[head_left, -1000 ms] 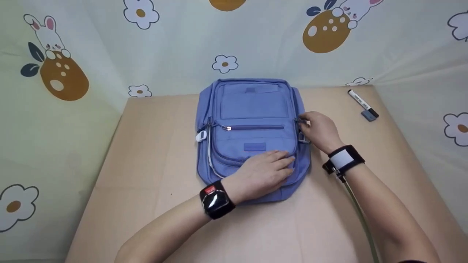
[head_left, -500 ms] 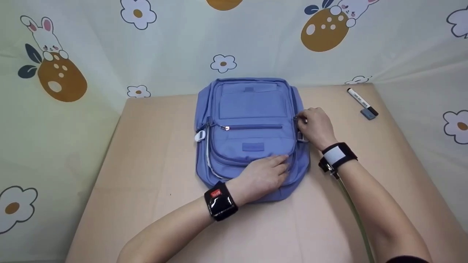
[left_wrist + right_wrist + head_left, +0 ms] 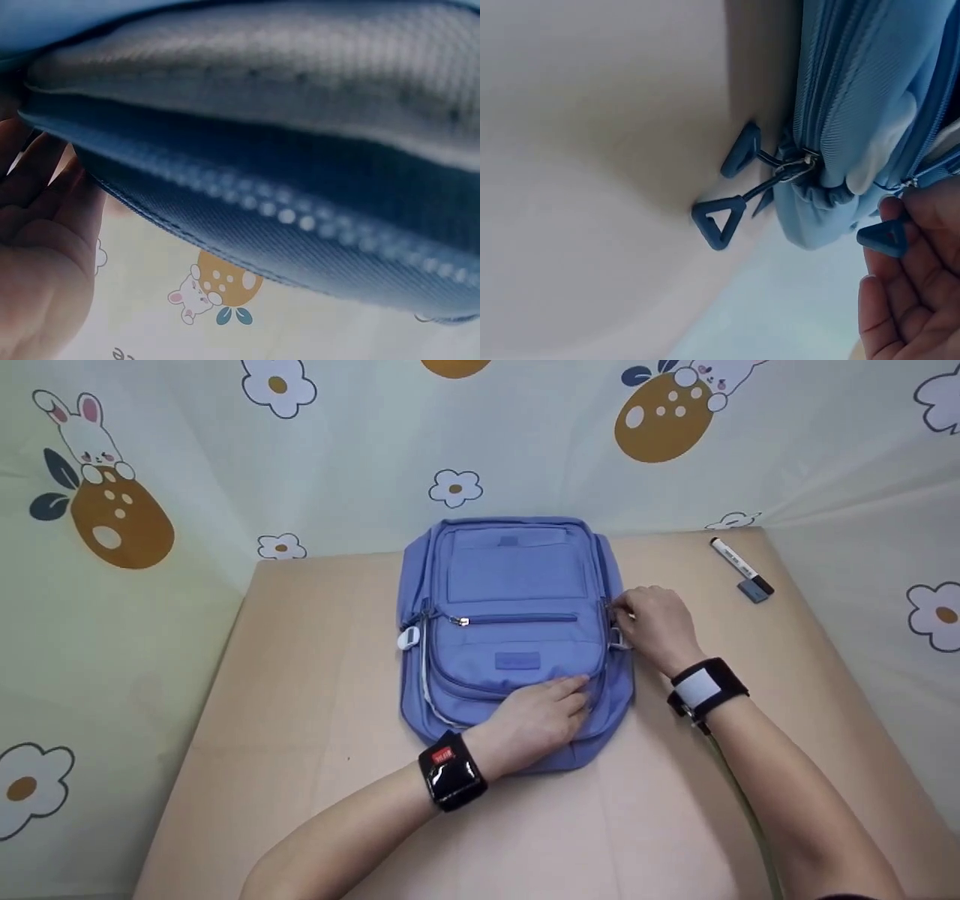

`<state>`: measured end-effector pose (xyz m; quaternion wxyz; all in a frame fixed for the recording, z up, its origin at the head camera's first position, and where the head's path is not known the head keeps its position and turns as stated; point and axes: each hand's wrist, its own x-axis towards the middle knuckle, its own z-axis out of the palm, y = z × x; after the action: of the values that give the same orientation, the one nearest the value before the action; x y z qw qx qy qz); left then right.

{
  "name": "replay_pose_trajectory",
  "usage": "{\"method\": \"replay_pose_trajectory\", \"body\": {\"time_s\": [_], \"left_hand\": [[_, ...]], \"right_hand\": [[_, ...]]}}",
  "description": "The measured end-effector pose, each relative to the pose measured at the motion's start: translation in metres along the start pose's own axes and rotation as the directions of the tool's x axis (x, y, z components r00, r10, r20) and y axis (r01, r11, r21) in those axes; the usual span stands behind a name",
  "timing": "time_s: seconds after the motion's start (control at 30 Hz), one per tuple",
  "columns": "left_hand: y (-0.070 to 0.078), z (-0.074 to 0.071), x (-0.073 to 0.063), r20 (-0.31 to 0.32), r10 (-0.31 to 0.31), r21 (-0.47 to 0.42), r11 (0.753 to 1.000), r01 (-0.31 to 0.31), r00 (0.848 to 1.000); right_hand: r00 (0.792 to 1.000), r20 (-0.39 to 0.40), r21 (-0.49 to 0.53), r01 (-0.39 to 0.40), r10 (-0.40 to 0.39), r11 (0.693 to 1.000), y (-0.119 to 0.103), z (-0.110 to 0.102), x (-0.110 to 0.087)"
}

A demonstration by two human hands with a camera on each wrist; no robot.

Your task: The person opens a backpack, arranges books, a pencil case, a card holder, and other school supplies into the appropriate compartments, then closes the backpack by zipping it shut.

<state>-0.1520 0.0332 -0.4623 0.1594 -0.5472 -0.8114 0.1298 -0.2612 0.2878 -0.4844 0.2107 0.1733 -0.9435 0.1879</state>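
A blue backpack [image 3: 517, 574] lies front side up, its top toward the back wall. Across its lower front rests my left hand [image 3: 536, 727], fingers extended toward the right side; the thumb is hidden in the head view. The left wrist view shows an unzipped opening with zipper teeth [image 3: 287, 216] and pale lining [image 3: 300, 71], with fingers against its far end. At the bag's right side, my right hand [image 3: 660, 626] pinches a zipper pull; its dark triangular tab [image 3: 883, 238] hangs by the fingers near the slider.
Two more triangular zipper pulls [image 3: 720, 223] dangle at the bag's side. A white buckle [image 3: 409, 638] sits on its left edge. Back right on the table [image 3: 300, 660] lie a marker [image 3: 739, 564] and a small grey-blue block [image 3: 753, 590]. Patterned cloth [image 3: 360, 450] surrounds the table.
My left hand's fingers have drawn closer together and lower on the bag's front. My right hand stays at the right-side zipper, shifting only slightly.
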Motion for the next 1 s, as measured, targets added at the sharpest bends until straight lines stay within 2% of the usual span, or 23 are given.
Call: {"method": "replay_pose_trajectory", "body": {"time_s": [0.33,0.43,0.63,0.73,1.0], "left_hand": [[0.0,0.001,0.001,-0.001,0.001,-0.015,1.0,-0.001,1.0],[-0.001,0.001,0.0,-0.022,-0.003,-0.025,1.0,0.002,1.0],[-0.002,0.0,-0.005,-0.08,0.004,-0.024,1.0,-0.006,0.997],[-0.001,-0.001,-0.01,-0.088,0.005,-0.026,1.0,-0.007,0.996],[-0.003,0.0,-0.026,-0.061,0.014,0.018,1.0,-0.013,0.998]], "right_hand": [[0.993,0.044,0.016,0.106,-0.107,0.994,-0.013,-0.02,-0.029],[0.99,0.059,0.024,0.129,-0.13,0.991,-0.017,-0.022,-0.034],[0.996,0.056,0.055,0.071,-0.074,0.996,-0.019,-0.016,-0.038],[0.997,0.053,0.063,0.051,-0.054,0.997,-0.02,-0.012,-0.039],[0.998,0.058,0.093,0.032,-0.037,0.995,-0.019,-0.008,-0.042]]}}
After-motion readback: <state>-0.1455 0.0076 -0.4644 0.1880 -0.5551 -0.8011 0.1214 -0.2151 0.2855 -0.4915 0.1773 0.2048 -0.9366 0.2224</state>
